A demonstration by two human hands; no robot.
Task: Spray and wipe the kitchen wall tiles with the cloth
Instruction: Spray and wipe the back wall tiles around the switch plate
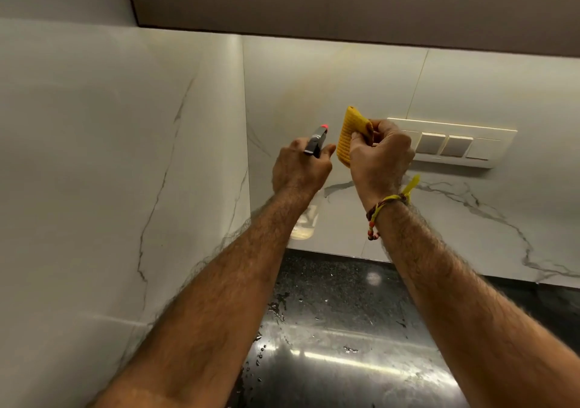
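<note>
Left of the switch plate, our right hand bunches the soft, light cloth while our left hand grips the spray bottle neck.

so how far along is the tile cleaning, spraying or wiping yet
Still at the spraying stage, it seems. The left hand grips the spray bottle, nozzle aimed at the wall tiles. The right hand holds the folded yellow cloth raised near the tiles; whether it touches them can't be told. No wet streaks show on the wall, so wiping looks mostly ahead. Water drops already lie on the dark countertop.
</note>
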